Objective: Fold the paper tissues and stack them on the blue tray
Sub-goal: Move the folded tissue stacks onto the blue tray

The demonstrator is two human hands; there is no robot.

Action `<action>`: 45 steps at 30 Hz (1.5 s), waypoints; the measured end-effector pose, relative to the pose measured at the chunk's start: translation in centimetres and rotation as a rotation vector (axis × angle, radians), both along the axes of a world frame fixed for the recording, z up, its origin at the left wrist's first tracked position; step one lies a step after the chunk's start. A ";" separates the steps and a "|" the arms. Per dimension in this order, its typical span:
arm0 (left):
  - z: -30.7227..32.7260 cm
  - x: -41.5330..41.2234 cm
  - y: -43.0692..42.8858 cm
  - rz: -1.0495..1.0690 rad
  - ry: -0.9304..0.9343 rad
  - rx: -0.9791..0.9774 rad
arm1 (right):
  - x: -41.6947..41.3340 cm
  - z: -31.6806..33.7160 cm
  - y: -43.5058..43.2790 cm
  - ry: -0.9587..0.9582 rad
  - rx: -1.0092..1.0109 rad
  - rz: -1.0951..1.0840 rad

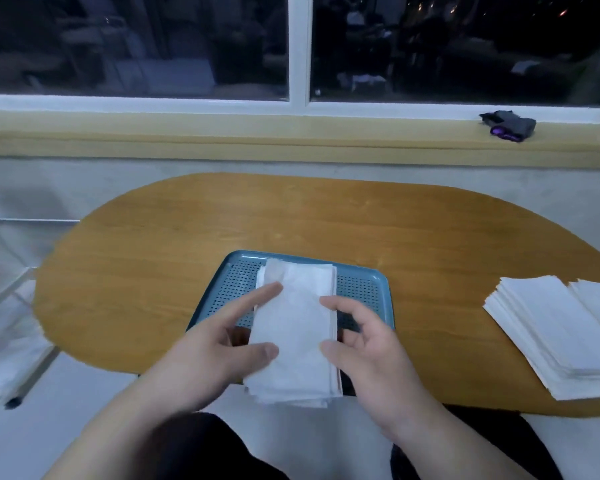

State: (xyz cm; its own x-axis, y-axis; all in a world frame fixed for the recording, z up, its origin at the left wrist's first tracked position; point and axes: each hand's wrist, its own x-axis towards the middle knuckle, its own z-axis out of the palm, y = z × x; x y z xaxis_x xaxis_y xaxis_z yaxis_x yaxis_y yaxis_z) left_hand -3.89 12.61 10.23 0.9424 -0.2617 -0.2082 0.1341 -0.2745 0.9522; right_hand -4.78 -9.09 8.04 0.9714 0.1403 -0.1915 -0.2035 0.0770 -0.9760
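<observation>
Tissue stack (pixel 293 327) on blue tray (pixel 361 291), long axis near-to-far.

I'm seeing a white pile of folded tissues (pixel 297 327) lying lengthwise on the perforated blue tray (pixel 361 289), lower centre, top sheet slightly askew; another tissue stack (pixel 551 334) is sitting far right.

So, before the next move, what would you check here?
1. Folded tissues lie on the blue tray: ok.
2. Their edges line up: not ok, layers are offset at the far end.
3. Left hand rests on them: ok.
4. Right hand gripping the pile's right edge: cannot tell.
5. Spare tissues wait on the table, right side: ok.
</observation>
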 end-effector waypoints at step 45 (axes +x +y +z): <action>-2.1 7.7 0.1 -0.137 -0.400 0.309 | 2.8 -2.4 -0.4 -0.319 -0.626 -0.028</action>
